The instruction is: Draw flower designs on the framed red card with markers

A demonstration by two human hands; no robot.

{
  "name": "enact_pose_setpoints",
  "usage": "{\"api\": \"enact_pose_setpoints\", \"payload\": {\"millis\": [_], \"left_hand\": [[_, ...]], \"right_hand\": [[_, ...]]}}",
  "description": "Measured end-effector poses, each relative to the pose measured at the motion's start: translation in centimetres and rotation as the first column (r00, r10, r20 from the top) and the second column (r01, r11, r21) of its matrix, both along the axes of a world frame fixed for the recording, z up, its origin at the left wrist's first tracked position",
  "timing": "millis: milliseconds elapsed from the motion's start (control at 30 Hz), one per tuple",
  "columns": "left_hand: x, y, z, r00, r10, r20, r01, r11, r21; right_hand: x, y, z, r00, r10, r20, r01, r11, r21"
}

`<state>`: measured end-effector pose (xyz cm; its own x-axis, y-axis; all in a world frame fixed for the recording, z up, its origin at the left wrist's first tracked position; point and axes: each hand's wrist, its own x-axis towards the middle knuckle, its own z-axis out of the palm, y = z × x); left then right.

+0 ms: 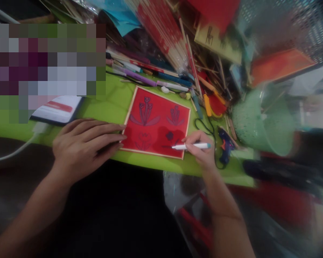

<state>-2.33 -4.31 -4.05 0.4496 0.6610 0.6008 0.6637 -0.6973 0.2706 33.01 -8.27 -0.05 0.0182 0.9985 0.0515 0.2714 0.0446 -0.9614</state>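
A red square panel (161, 123) with a thin pale wooden edging lies on the green tabletop. Dark line drawings of flowers with leaves mark its surface, two in the upper half and two in the lower. My right hand (200, 148) pinches a white marker pen (191, 146), its tip at the panel's lower right, beside a dark flower shape. Stretched out flat, my left hand (87, 143) rests on the tabletop with its fingertips at the panel's left edge. Shadow covers part of the lower right drawing.
Pens, sticks and orange-handled scissors (214, 104) crowd the table behind the panel. A blue glue gun (224, 147) with a black cord lies to the right, near a pale green basket (263, 120). At left, a phone (57, 109) has a white cable (18, 152).
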Motion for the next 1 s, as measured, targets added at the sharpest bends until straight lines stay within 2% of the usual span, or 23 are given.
{"api": "enact_pose_setpoints", "payload": {"millis": [433, 1000], "left_hand": [[0.1, -0.1, 0.0, 1.0, 0.015, 0.006, -0.015, 1.0, -0.012], [0.0, 0.0, 0.2, 1.0, -0.006, -0.005, 0.006, 1.0, 0.015]], "right_hand": [[-0.6, 0.0, 0.6, 0.996, 0.04, 0.08, -0.039, 0.999, -0.017], [-1.0, 0.2, 1.2, 0.988, 0.133, 0.075, -0.124, 0.986, -0.112]]}}
